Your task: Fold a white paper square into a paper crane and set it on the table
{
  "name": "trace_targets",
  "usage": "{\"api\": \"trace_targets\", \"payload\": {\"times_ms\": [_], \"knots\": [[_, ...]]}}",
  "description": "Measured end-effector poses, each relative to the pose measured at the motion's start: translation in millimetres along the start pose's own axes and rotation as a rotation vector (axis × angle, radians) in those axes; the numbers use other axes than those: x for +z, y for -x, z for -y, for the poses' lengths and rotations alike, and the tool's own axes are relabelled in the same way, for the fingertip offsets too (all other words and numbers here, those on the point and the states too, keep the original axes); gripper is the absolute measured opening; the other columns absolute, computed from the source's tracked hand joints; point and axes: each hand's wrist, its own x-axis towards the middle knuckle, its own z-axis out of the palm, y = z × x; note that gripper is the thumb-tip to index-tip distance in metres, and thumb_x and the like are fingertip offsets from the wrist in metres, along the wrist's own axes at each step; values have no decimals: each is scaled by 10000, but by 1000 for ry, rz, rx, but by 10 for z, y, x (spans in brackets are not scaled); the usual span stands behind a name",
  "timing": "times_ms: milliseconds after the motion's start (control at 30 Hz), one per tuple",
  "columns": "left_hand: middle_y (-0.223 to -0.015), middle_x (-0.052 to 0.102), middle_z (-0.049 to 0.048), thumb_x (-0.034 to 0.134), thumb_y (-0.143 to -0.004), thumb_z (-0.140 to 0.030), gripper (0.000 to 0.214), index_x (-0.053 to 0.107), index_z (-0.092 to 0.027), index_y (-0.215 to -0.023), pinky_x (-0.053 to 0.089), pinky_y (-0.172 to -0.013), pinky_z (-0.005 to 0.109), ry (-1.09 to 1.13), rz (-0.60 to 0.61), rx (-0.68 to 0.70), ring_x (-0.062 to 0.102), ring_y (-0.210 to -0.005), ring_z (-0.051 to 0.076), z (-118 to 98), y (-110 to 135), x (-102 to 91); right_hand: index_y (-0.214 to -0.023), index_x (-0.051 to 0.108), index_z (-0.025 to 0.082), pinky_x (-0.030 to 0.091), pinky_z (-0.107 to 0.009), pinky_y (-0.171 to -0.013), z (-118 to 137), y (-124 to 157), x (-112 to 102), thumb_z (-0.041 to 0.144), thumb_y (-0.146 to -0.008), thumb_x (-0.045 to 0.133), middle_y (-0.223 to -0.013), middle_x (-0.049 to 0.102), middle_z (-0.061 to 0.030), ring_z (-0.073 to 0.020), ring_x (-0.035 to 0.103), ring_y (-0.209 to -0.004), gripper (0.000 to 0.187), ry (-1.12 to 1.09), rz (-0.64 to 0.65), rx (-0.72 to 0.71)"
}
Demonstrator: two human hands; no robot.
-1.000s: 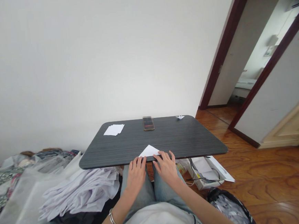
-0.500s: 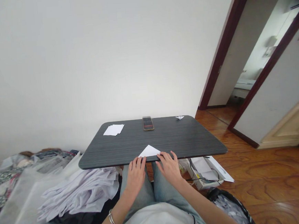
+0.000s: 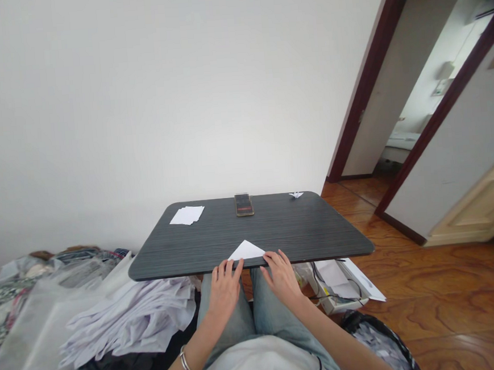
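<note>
A white paper folded into a triangle (image 3: 246, 249) lies at the near edge of a dark wood-grain table (image 3: 302, 232). My left hand (image 3: 224, 289) rests with fingers stretched flat, its tips pressing the triangle's left corner. At the right corner my right hand (image 3: 282, 278) also lies flat, fingertips on the paper's near edge. Neither hand holds anything.
At the table's far side lie a small stack of white paper sheets (image 3: 186, 215), a phone (image 3: 244, 204) and a small folded paper figure (image 3: 296, 195). Crumpled white fabric and bags (image 3: 125, 320) sit left of my knees, a box with papers (image 3: 340, 283) to the right. Doorway at right.
My right hand has slid a little to the right along the triangle's near edge. The left hand and the paper have stayed in place.
</note>
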Motion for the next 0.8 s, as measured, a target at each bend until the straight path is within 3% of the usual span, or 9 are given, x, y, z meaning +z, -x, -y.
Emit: {"api": "trace_targets", "payload": {"times_ms": [500, 800], "knots": [[-1141, 512, 99, 462, -836, -176, 463, 430, -243, -1293, 337, -926, 441, -4, -2, 42, 451, -1046, 267, -210, -170, 4, -1167, 554, 284, 312, -486, -972, 171, -26, -70, 277, -866, 508, -1133, 546, -100, -256, 480, -1065, 305, 90, 81, 74], [-1149, 519, 94, 463, -834, -154, 453, 442, -245, -1277, 343, -907, 446, -2, -14, 26, 460, -1050, 264, -184, -137, -15, -1131, 571, 242, 283, -472, -999, 189, -28, -83, 278, -872, 489, -1174, 537, -98, -242, 485, -1072, 274, 63, 65, 101]]}}
